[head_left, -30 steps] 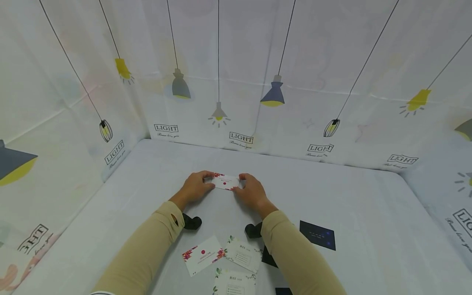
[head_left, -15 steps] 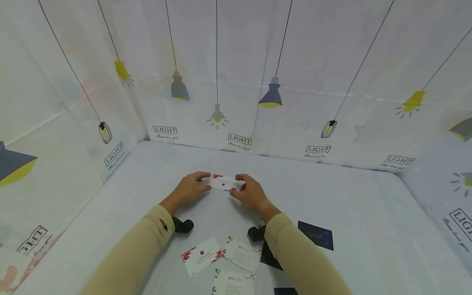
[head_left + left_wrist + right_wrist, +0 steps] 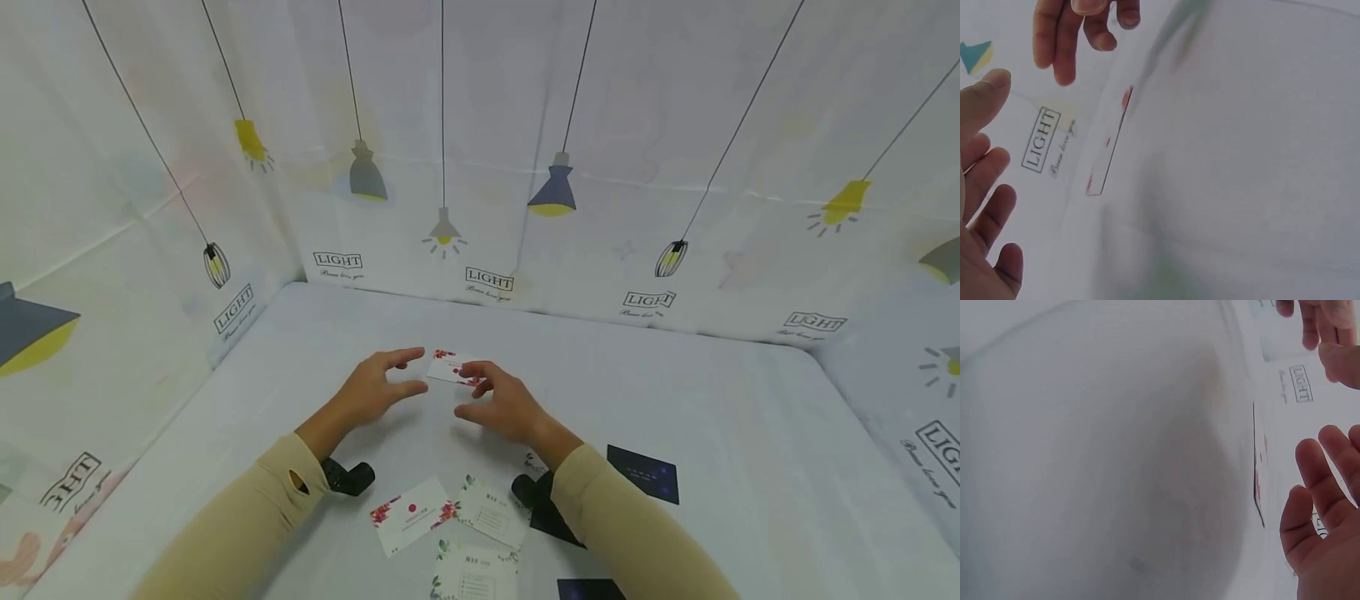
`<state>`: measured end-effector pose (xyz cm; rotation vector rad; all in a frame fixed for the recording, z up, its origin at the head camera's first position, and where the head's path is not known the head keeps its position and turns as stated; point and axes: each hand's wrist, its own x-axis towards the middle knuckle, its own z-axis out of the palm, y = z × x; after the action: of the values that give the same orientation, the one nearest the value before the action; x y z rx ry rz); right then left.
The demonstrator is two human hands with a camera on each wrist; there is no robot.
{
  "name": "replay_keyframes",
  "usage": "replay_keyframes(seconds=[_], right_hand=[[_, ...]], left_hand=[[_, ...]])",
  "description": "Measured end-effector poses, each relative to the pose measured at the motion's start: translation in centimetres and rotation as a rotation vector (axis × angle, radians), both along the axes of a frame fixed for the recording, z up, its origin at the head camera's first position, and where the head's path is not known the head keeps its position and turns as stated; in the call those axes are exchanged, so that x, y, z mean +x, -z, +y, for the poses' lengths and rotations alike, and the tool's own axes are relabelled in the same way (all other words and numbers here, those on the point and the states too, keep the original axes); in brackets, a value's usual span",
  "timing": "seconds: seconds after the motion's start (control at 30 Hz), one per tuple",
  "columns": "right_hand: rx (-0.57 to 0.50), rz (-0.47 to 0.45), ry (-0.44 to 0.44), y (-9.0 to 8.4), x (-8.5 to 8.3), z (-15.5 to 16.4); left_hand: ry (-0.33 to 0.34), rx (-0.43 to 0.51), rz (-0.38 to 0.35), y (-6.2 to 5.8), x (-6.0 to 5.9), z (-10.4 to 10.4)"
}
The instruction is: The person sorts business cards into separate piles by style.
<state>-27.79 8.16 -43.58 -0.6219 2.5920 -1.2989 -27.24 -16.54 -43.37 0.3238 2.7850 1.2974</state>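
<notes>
A white business card (image 3: 444, 367) with red flower corners and a red dot lies flat on the white tabletop, beyond my hands. It shows edge-on in the left wrist view, as a thin white card (image 3: 1109, 147), and in the right wrist view. My left hand (image 3: 371, 390) is just left of the card, thumb and fingers spread, holding nothing. My right hand (image 3: 502, 403) hovers at the card's right end with fingers loosely bent and nothing gripped; it covers part of that end in the head view.
Nearer me lie another red-flowered card (image 3: 411, 518), a leaf-patterned card (image 3: 491, 510) and a second leaf-patterned card (image 3: 474, 575). Dark blue cards (image 3: 643, 473) lie to the right, some partly under my right sleeve. A lamp-printed curtain (image 3: 487, 233) bounds the table's back.
Both hands held the card by its ends earlier. They have let go; the left hand has drawn back leftward, and the right hand's thumb has come away toward me. The card stays on the table.
</notes>
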Motion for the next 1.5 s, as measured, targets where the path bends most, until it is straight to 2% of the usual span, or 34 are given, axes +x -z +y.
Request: replay_keyframes(seconds=[0.2, 0.37, 0.53, 0.67, 0.83, 1.13, 1.27, 1.5], right_hand=[[0.013, 0.004, -0.084, -0.3, 1.4, 0.1], [0.025, 0.020, -0.157, 0.0, 2.4, 0.1], [0.054, 0.020, -0.227, 0.3, 3.3, 0.0], [0.097, 0.013, -0.265, 0.3, 3.8, -0.1], [0.131, -0.005, -0.304, 0.4, 4.3, -0.3], [0.161, -0.008, -0.310, 0.7, 4.8, -0.2], [0.158, -0.011, -0.314, 0.8, 4.8, -0.1], [0.224, -0.033, -0.316, 1.2, 4.9, -0.3]], left_hand=[[0.021, 0.016, 0.018, -0.5, 3.3, 0.5], [0.029, 0.009, 0.014, -0.8, 5.9, 1.0], [0.045, -0.007, -0.011, -0.4, 8.3, 0.7], [0.071, -0.020, -0.047, 0.2, 9.6, 0.2], [0.118, -0.054, -0.062, 1.3, 10.6, -0.4], [0.215, -0.208, 0.005, 3.2, 11.2, -0.8], [0.228, -0.259, 0.034, 3.3, 11.2, -0.8], [0.227, -0.288, 0.017, 2.6, 11.1, -0.8]])
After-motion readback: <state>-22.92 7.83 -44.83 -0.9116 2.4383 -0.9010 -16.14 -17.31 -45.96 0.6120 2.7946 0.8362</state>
